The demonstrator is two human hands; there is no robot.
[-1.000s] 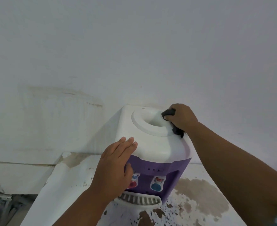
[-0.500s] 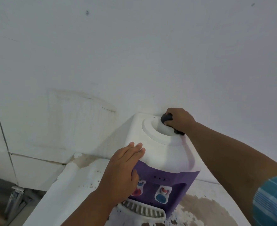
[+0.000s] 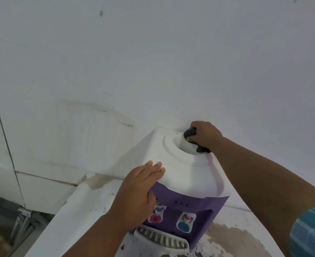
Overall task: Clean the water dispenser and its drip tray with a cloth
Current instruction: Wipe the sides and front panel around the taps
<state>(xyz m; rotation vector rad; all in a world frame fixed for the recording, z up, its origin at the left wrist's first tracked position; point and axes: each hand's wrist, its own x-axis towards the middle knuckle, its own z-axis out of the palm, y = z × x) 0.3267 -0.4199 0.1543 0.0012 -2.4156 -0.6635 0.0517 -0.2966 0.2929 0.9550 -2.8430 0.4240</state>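
The right hand's [image 3: 206, 137] fingers [image 3: 196, 127] are curled tight round a dark cloth [image 3: 190, 134], pressing it against the back right rim of the round well on top of the water dispenser [image 3: 186, 177]. The left hand's [image 3: 139, 198] fingers [image 3: 154, 168] lie straight and flat on the dispenser's front left top edge, holding nothing, with the thumb down over the purple panel. The dispenser stands by the desk's [image 3: 73, 219] back edge, against the wall [image 3: 153, 62]. Its drip tray [image 3: 161, 238] juts from the base below the red and blue taps.
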